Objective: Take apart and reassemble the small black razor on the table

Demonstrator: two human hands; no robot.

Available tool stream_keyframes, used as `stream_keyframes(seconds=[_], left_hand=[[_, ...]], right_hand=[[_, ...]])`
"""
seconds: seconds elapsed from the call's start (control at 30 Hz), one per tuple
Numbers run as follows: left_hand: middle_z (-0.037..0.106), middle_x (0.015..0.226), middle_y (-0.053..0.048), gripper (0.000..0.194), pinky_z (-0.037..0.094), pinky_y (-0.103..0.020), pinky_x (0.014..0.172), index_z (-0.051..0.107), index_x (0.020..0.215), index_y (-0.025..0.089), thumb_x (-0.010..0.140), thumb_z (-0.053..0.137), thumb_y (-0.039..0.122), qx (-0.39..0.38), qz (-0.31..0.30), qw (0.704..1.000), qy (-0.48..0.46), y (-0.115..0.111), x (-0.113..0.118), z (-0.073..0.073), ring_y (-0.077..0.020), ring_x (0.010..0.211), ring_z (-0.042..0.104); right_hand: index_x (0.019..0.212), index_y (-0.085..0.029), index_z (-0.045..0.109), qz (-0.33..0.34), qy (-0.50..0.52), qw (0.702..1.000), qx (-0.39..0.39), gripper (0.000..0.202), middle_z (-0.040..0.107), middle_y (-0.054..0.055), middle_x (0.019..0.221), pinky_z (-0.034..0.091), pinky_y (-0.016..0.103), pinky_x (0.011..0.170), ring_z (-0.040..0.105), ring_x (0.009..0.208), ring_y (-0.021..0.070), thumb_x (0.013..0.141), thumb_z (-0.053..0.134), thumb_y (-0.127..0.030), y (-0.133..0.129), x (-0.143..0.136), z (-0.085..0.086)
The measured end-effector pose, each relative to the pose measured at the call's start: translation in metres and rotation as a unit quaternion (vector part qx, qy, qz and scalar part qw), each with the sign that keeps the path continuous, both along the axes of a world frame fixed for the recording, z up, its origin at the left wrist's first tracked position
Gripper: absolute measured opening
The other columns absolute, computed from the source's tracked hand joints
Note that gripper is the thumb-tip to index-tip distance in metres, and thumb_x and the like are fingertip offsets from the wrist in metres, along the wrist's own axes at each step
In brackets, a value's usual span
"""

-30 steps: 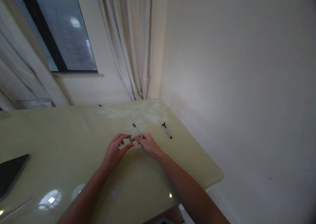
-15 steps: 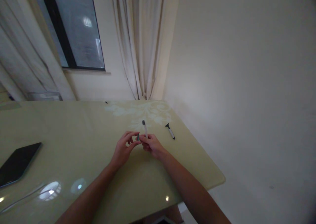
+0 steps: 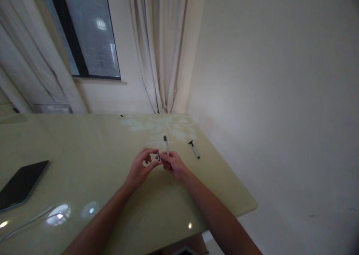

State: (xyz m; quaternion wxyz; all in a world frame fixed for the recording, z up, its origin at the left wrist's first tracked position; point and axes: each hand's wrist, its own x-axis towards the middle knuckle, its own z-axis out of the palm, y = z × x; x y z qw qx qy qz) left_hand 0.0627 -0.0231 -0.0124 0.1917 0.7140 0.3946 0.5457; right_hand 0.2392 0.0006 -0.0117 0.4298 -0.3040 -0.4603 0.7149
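Note:
My left hand (image 3: 142,165) pinches a small green cylinder (image 3: 158,156), like a battery, between thumb and fingertips. Close beside it, my right hand (image 3: 174,164) is closed on a toothbrush (image 3: 167,146) with a pale handle, its dark bristle head pointing up and away. The right fingertips reach the small cylinder, and whether they grip it too is unclear. To the right of the hands, a razor (image 3: 195,150) with a black head and grey handle lies on the table (image 3: 224,187).
A black tablet (image 3: 22,184) lies at the left, with a white cable (image 3: 25,225) nearer the front. A tiny dark object (image 3: 122,116) sits by the back edge. Beyond the table are curtains, a window and a wall along the right edge.
The small cylinder has tilted slightly between the left fingertips. Both hands hold the same things; the whole view has shifted a little.

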Motion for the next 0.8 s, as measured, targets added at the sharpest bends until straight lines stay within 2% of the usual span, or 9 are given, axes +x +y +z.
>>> stream_keyframes(seconds=[0.2, 0.33, 0.43, 0.53, 0.67, 0.8], left_hand=[[0.065, 0.099, -0.002, 0.034, 0.048, -0.026, 0.063, 0.071, 0.115, 0.025, 0.085, 0.077, 0.038, -0.019, -0.002, 1.000, 0.016, 0.000, -0.002, 0.005, -0.0125, 0.069, 0.054], [0.065, 0.100, -0.003, 0.034, 0.048, -0.026, 0.065, 0.072, 0.116, 0.025, 0.086, 0.074, 0.040, -0.073, -0.026, 0.997, -0.012, 0.001, -0.006, 0.006, -0.0128, 0.070, 0.055], [0.064, 0.087, -0.001, 0.039, 0.046, -0.026, 0.065, 0.070, 0.122, 0.024, 0.088, 0.071, 0.043, -0.151, -0.049, 0.985, -0.073, 0.003, -0.011, 0.005, -0.0135, 0.071, 0.055], [0.063, 0.080, -0.001, 0.046, 0.045, -0.027, 0.066, 0.067, 0.128, 0.023, 0.088, 0.069, 0.047, -0.202, -0.060, 0.968, -0.136, 0.006, -0.015, 0.000, -0.0151, 0.073, 0.055], [0.066, 0.084, -0.002, 0.048, 0.047, -0.028, 0.069, 0.069, 0.124, 0.021, 0.085, 0.073, 0.049, -0.206, -0.055, 0.962, -0.170, 0.008, -0.018, -0.002, -0.0160, 0.076, 0.058], [0.060, 0.073, 0.003, 0.042, 0.043, -0.025, 0.062, 0.071, 0.113, 0.021, 0.080, 0.079, 0.044, -0.151, 0.008, 0.985, -0.080, 0.003, -0.015, 0.008, -0.0127, 0.065, 0.053]], right_hand=[[0.082, -0.013, 0.075, -0.040, -0.065, 0.995, 0.064, 0.039, 0.034, -0.010, 0.045, 0.012, 0.025, 0.044, 0.021, 0.042, 0.0056, 0.076, 0.080, -0.051, 0.002, 0.002, -0.001], [0.087, -0.014, 0.076, -0.061, -0.103, 0.986, 0.114, 0.044, 0.037, -0.008, 0.052, 0.017, 0.024, 0.046, 0.025, 0.046, 0.0071, 0.081, 0.074, -0.058, 0.002, 0.003, 0.000], [0.095, -0.016, 0.078, -0.099, -0.139, 0.965, 0.199, 0.053, 0.047, -0.002, 0.064, 0.027, 0.025, 0.052, 0.037, 0.054, 0.0105, 0.093, 0.057, -0.065, 0.000, 0.005, 0.004], [0.103, -0.017, 0.078, -0.126, -0.191, 0.932, 0.280, 0.056, 0.052, 0.001, 0.070, 0.036, 0.026, 0.063, 0.047, 0.066, 0.0148, 0.099, 0.046, -0.064, -0.004, 0.007, 0.010], [0.108, -0.018, 0.076, -0.131, -0.229, 0.914, 0.309, 0.051, 0.053, 0.000, 0.069, 0.037, 0.027, 0.067, 0.050, 0.068, 0.0158, 0.101, 0.046, -0.059, -0.009, 0.008, 0.013], [0.096, -0.017, 0.075, -0.136, -0.197, 0.931, 0.277, 0.045, 0.051, -0.001, 0.066, 0.036, 0.027, 0.063, 0.047, 0.064, 0.0145, 0.097, 0.055, -0.058, -0.007, 0.004, 0.011]])
